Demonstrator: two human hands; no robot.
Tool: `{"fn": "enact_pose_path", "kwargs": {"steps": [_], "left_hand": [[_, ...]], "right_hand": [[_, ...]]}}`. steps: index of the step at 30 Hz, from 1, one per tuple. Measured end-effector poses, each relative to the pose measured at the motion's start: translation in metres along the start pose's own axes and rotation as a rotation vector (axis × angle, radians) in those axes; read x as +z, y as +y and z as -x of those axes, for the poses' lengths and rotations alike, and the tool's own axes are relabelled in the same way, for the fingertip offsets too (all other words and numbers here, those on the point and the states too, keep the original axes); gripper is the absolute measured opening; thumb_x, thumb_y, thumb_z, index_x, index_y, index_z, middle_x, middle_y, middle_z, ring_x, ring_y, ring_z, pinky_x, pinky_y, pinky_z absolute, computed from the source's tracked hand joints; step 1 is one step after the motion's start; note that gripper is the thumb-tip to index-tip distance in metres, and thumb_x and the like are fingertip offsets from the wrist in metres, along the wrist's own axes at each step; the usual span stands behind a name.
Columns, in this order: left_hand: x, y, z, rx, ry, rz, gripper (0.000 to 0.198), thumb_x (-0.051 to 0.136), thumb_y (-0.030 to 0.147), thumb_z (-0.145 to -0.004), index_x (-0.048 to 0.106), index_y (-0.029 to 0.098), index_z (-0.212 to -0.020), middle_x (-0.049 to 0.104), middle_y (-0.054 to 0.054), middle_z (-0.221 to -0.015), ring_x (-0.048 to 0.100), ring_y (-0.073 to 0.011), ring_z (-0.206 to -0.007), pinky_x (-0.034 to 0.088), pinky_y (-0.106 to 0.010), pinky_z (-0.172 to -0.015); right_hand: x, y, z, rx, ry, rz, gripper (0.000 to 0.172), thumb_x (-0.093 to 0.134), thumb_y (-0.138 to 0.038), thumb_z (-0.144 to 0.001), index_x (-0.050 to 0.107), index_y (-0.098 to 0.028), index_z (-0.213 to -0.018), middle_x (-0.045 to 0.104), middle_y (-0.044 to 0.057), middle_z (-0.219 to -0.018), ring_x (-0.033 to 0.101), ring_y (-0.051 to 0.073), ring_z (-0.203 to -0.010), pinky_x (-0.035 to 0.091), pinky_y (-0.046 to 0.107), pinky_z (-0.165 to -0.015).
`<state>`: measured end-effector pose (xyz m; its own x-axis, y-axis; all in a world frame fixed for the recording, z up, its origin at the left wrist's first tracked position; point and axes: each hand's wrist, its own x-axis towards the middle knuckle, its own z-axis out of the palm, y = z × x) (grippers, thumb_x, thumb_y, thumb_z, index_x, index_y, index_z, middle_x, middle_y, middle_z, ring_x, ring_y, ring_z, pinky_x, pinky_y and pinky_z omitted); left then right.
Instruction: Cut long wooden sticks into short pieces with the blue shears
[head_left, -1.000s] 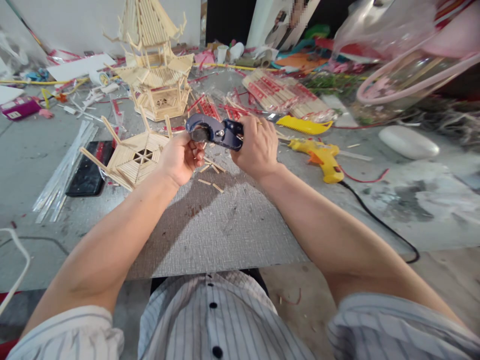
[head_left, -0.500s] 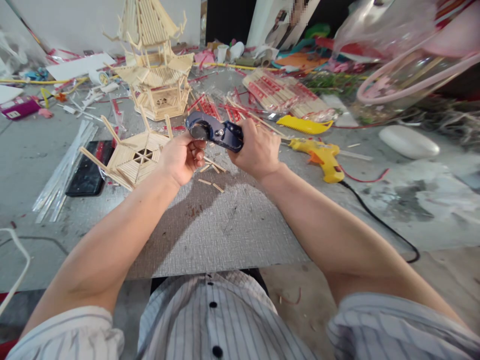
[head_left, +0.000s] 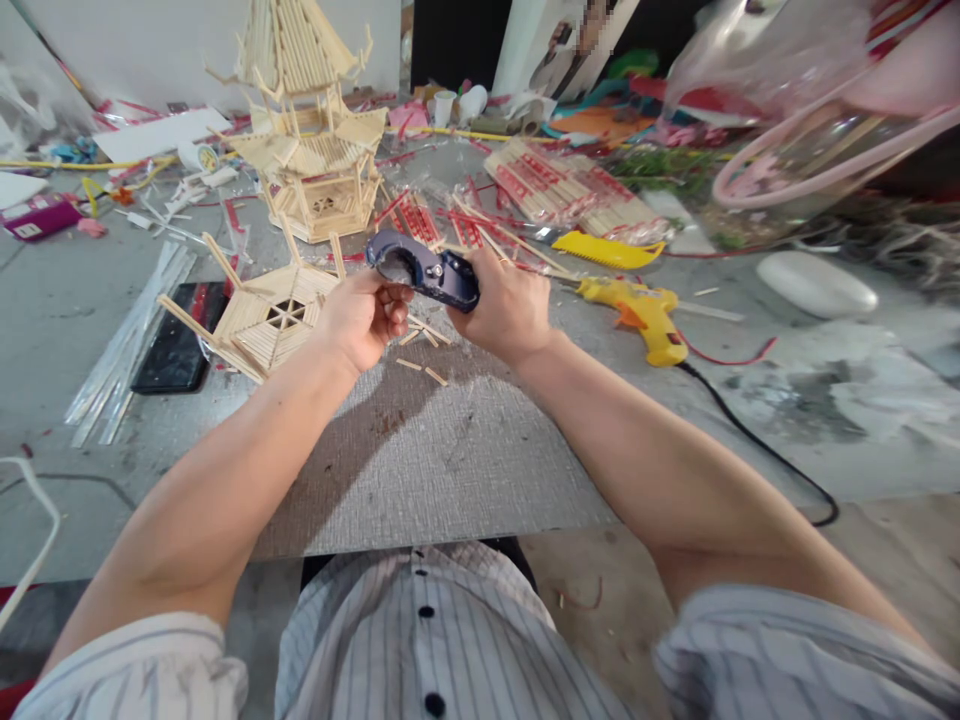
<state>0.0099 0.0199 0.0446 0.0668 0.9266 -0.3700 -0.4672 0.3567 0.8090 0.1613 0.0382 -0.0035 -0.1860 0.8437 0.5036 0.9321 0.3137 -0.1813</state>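
Observation:
My right hand (head_left: 504, 305) is wrapped round the handles of a dark blue cutter (head_left: 424, 270), whose curved jaw points left. My left hand (head_left: 361, 318) is curled just below that jaw, fingertips pinched on something thin that I cannot make out. Both hands hover over a grey textured mat (head_left: 442, 440), where a few short cut wooden sticks (head_left: 422, 350) lie below them. A flat hexagonal wooden roof piece (head_left: 266, 312) rests just left of my left hand. Behind it stands a tall wooden stick pagoda model (head_left: 311, 130).
A yellow glue gun (head_left: 637, 312) with a black cord lies to the right, beside a yellow comb-like tool (head_left: 607, 250). Packs of sticks (head_left: 570, 190) lie behind. A black phone (head_left: 176, 350) and clear strips sit at left. A white oval object (head_left: 817, 285) is far right.
The cutter and my right hand have shifted slightly left and tilted, and the jaw now shows an open gap. My left hand has stayed in place under it.

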Motion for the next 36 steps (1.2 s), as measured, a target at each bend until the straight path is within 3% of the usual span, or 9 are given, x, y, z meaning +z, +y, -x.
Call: {"fn": "enact_pose_path", "kwargs": {"steps": [8,13,17,21,25,31,36], "left_hand": [[-0.005,0.003,-0.003,0.001,-0.031,-0.058,0.011,0.055,0.014,-0.069,0.048,0.017,-0.060,0.046,0.005,-0.039,0.043,-0.0054,-0.032,0.027,-0.017,-0.034],[-0.006,-0.001,-0.007,0.072,-0.017,-0.058,0.016,0.057,0.016,-0.071,0.047,0.017,-0.059,0.042,0.007,-0.039,0.039,-0.0036,-0.031,0.025,-0.016,-0.034],[-0.010,-0.006,-0.009,0.144,-0.096,-0.198,0.020,0.061,0.024,-0.073,0.051,0.016,-0.057,0.051,0.004,-0.045,0.041,-0.0030,-0.034,0.027,-0.016,-0.034],[-0.012,-0.012,-0.009,0.189,-0.168,-0.413,0.021,0.063,0.024,-0.073,0.054,0.015,-0.056,0.056,0.000,-0.049,0.047,-0.0053,-0.035,0.032,-0.018,-0.036],[-0.013,-0.014,-0.008,0.157,-0.224,-0.575,0.022,0.066,0.027,-0.071,0.057,0.013,-0.057,0.061,-0.003,-0.054,0.051,-0.0065,-0.036,0.034,-0.019,-0.037],[-0.015,-0.010,-0.007,-0.004,-0.324,-0.726,0.018,0.065,0.027,-0.073,0.058,0.013,-0.065,0.065,-0.002,-0.060,0.055,-0.0066,-0.042,0.042,-0.019,-0.045],[-0.015,-0.009,-0.006,-0.009,-0.317,-0.746,0.013,0.061,0.026,-0.076,0.062,0.014,-0.075,0.067,-0.002,-0.063,0.054,-0.0057,-0.042,0.041,-0.020,-0.045]], "right_hand": [[0.001,0.004,0.000,-0.040,0.051,-0.016,0.036,0.052,-0.031,-0.067,0.052,-0.018,-0.101,0.065,0.008,-0.081,0.059,0.022,-0.073,0.043,0.036,-0.063],[0.004,0.005,-0.002,-0.043,-0.063,-0.130,0.038,0.053,-0.027,-0.064,0.051,-0.016,-0.101,0.063,0.009,-0.087,0.059,0.023,-0.078,0.043,0.036,-0.067],[0.013,0.004,-0.004,0.009,-0.040,-0.564,0.025,0.053,-0.030,-0.068,0.050,-0.020,-0.091,0.060,0.003,-0.080,0.056,0.017,-0.071,0.046,0.034,-0.067],[0.015,0.000,-0.010,0.207,0.006,-1.101,0.024,0.054,-0.044,-0.074,0.046,-0.022,-0.079,0.055,0.000,-0.072,0.054,0.013,-0.062,0.048,0.032,-0.060],[0.009,-0.003,-0.012,0.297,-0.004,-1.339,0.024,0.062,-0.038,-0.071,0.045,-0.022,-0.077,0.058,0.000,-0.075,0.053,0.010,-0.055,0.049,0.030,-0.056],[0.007,-0.005,-0.011,0.363,0.004,-1.401,0.022,0.067,-0.024,-0.065,0.048,-0.022,-0.076,0.060,-0.002,-0.076,0.053,0.008,-0.055,0.051,0.028,-0.058],[0.008,-0.005,-0.013,0.376,0.079,-1.316,0.018,0.065,-0.024,-0.067,0.050,-0.022,-0.076,0.060,-0.001,-0.077,0.053,0.009,-0.058,0.050,0.030,-0.061]]}}
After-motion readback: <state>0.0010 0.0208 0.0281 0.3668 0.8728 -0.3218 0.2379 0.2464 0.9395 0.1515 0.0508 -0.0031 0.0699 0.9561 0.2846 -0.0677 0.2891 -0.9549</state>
